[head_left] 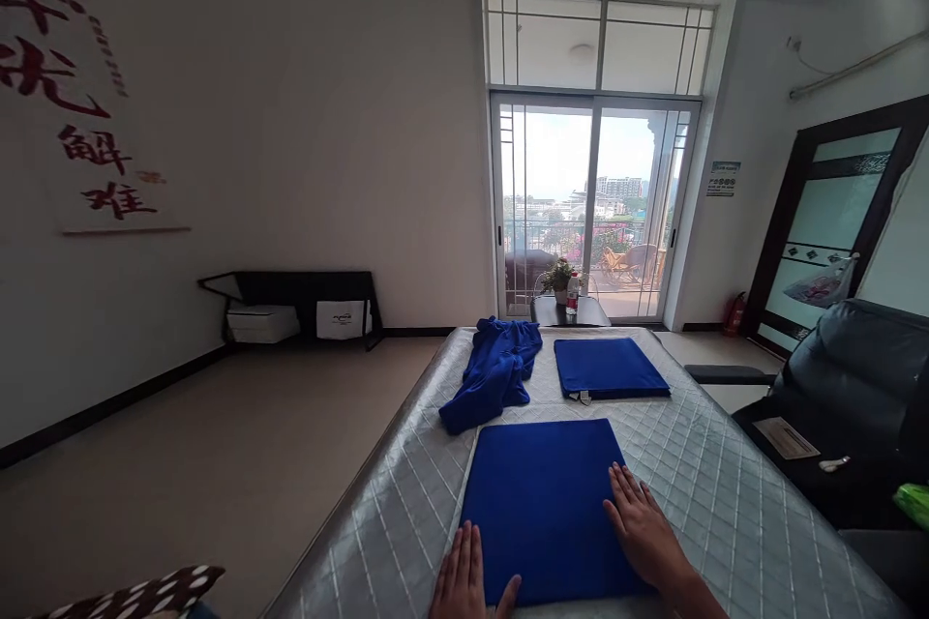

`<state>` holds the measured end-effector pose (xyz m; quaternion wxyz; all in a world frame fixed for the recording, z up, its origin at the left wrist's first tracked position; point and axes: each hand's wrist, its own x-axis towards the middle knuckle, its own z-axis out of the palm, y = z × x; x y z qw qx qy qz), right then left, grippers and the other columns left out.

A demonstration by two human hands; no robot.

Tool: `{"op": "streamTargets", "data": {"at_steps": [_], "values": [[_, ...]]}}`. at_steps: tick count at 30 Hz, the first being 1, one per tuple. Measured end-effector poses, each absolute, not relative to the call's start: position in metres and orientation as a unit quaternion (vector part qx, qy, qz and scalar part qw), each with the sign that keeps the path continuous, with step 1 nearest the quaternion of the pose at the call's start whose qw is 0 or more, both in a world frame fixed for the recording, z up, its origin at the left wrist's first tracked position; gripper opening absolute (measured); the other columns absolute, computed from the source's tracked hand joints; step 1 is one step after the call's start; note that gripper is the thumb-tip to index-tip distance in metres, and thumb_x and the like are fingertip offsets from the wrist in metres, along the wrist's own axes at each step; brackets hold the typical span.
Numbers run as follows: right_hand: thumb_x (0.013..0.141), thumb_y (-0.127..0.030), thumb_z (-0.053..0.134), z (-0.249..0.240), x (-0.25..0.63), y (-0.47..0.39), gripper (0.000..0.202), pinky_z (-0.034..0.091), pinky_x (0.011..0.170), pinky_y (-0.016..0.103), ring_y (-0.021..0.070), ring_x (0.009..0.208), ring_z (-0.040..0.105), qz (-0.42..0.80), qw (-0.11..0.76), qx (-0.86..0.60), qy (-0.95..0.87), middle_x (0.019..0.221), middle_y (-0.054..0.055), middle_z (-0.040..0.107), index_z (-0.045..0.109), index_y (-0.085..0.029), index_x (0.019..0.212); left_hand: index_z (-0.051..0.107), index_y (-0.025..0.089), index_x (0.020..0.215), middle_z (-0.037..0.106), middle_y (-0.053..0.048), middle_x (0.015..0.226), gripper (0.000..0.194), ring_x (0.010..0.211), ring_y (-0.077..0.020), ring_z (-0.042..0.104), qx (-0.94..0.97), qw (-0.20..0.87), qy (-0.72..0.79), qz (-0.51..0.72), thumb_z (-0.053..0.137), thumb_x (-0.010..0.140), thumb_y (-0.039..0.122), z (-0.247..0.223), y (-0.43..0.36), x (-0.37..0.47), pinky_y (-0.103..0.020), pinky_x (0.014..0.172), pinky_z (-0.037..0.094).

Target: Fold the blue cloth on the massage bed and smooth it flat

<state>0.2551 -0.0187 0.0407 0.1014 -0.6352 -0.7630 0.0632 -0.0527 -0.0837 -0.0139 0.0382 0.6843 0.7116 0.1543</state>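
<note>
A flat, square piece of folded blue cloth (544,503) lies on the quilted mattress (718,493) right in front of me. My left hand (464,575) rests at its near left edge, fingers straight and the thumb spread over the cloth. On its right edge my right hand (643,522) lies flat, fingers extended. Beyond it to the right is a second flat folded blue cloth (610,366) with a small white tag at its near edge. A crumpled blue garment (497,372) lies loosely at the far left of the mattress.
Past the mattress's far end stands a small table (599,313) with a potted plant (558,279) and a bottle (573,294). A black armchair (856,377) is close on the right. Along the left wall stands a low black rack (309,288) with white boxes.
</note>
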Motion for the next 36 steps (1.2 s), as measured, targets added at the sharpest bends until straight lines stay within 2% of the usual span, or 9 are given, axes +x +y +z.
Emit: {"op": "streamTargets", "data": {"at_steps": [6, 11, 16, 19, 24, 30, 36], "values": [[0.098, -0.046, 0.019, 0.022, 0.252, -0.002, 0.066, 0.012, 0.122, 0.043, 0.02, 0.15, 0.014, 0.054, 0.099, -0.658, -0.745, 0.162, 0.006, 0.02, 0.023, -0.011, 0.154, 0.038, 0.006, 0.148, 0.031, -0.016, 0.157, 0.095, 0.144, -0.0344, 0.032, 0.68, 0.051, 0.722, 0.116, 0.035, 0.085, 0.077, -0.006, -0.085, -0.052, -0.048, 0.117, 0.032], [0.099, -0.045, 0.018, 0.016, 0.255, -0.002, 0.065, 0.011, 0.122, 0.042, 0.0198, 0.15, 0.014, 0.053, 0.11, -0.654, -0.746, 0.161, 0.006, 0.02, 0.023, -0.011, 0.154, 0.036, 0.006, 0.149, 0.031, -0.016, 0.157, 0.089, 0.144, -0.0313, 0.033, 0.688, 0.013, 0.719, 0.1, 0.029, 0.091, 0.072, 0.009, -0.077, -0.038, -0.044, 0.117, 0.032], [0.099, -0.042, 0.02, 0.016, 0.257, -0.001, 0.063, 0.014, 0.121, 0.043, 0.0201, 0.149, 0.015, 0.054, 0.111, -0.654, -0.747, 0.161, 0.007, 0.02, 0.024, -0.012, 0.154, 0.033, 0.01, 0.151, 0.032, -0.014, 0.157, 0.078, 0.145, -0.0278, 0.031, 0.792, 0.022, 0.598, 0.117, 0.026, 0.097, 0.065, 0.034, -0.055, 0.033, -0.042, 0.117, 0.033], [0.098, -0.035, 0.022, 0.014, 0.259, -0.001, 0.061, 0.014, 0.121, 0.043, 0.0198, 0.15, 0.014, 0.039, 0.097, -0.645, -0.757, 0.161, 0.008, 0.018, 0.024, -0.011, 0.154, 0.029, 0.013, 0.153, 0.03, -0.01, 0.159, 0.069, 0.148, -0.0242, 0.026, 0.856, 0.049, 0.499, 0.126, 0.024, 0.101, 0.057, 0.043, -0.034, 0.085, -0.041, 0.12, 0.028], [0.094, -0.024, 0.024, 0.011, 0.261, -0.002, 0.06, 0.01, 0.122, 0.041, 0.0194, 0.15, 0.011, 0.03, 0.07, -0.636, -0.768, 0.162, 0.003, 0.016, 0.025, -0.016, 0.154, 0.021, 0.011, 0.155, 0.022, -0.009, 0.162, 0.066, 0.151, -0.0223, 0.014, 0.851, 0.066, 0.5, 0.144, 0.012, 0.103, 0.05, 0.033, -0.005, 0.128, -0.042, 0.123, 0.02], [0.097, -0.037, 0.018, 0.015, 0.259, 0.0, 0.063, 0.009, 0.122, 0.041, 0.0195, 0.15, 0.011, 0.052, 0.088, -0.647, -0.755, 0.162, 0.006, 0.017, 0.023, -0.011, 0.154, 0.023, 0.013, 0.156, 0.022, -0.007, 0.162, 0.066, 0.151, -0.0225, 0.014, 0.83, 0.058, 0.537, 0.137, 0.006, 0.102, 0.048, 0.016, 0.003, 0.102, -0.043, 0.123, 0.021], [0.097, -0.037, 0.018, 0.015, 0.258, 0.0, 0.063, 0.011, 0.122, 0.042, 0.0192, 0.15, 0.011, 0.063, 0.105, -0.657, -0.743, 0.162, 0.006, 0.018, 0.023, -0.011, 0.155, 0.026, 0.011, 0.155, 0.025, -0.011, 0.161, 0.071, 0.149, -0.0252, 0.02, 0.793, 0.033, 0.597, 0.116, 0.016, 0.101, 0.056, 0.013, 0.007, 0.045, -0.046, 0.121, 0.025]]}}
